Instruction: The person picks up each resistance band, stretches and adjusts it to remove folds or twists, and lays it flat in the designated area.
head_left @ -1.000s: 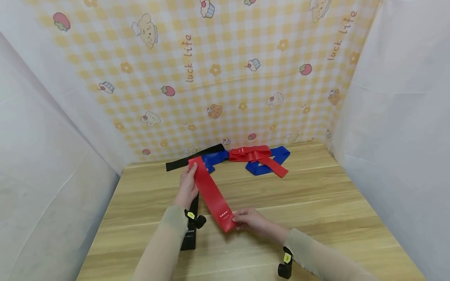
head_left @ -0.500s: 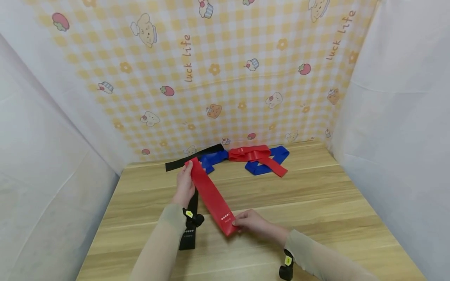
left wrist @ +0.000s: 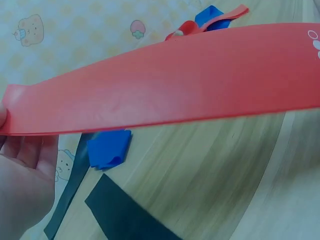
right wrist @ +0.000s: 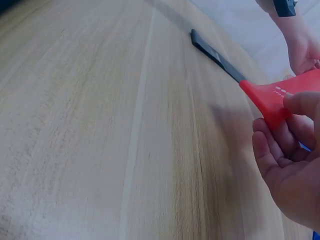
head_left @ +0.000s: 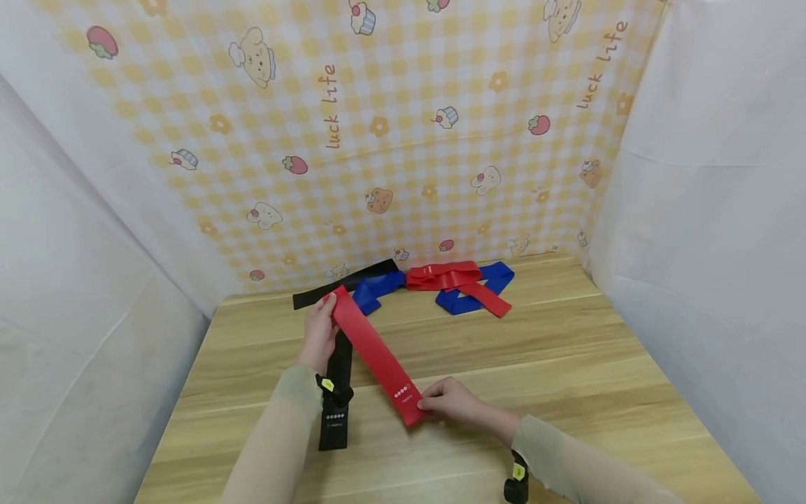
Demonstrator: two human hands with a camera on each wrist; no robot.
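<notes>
A flat red resistance band [head_left: 374,350] with white dots and lettering near its lower end is stretched between my two hands above the table. My left hand [head_left: 320,332] pinches its far end, thumb on top and fingers beneath, as the left wrist view shows. The near corner is pinched between thumb and fingers of my right hand [head_left: 455,402]; in the right wrist view the band's end [right wrist: 270,102] bends at the grip. Below my left forearm lies a black resistance band [head_left: 334,420], printed with white dots and partly covered by the arm.
Along the back of the wooden table [head_left: 535,364] lie another black band [head_left: 346,283], a blue band [head_left: 378,285], a bunched red band [head_left: 443,275] and a second blue strip [head_left: 497,278]. A checked cloth [head_left: 403,154] hangs behind; white cloths flank both sides.
My left hand has shifted left with the far end of the red band, uncovering more of the black band below. My right hand stays nearly in place, still gripping the near corner.
</notes>
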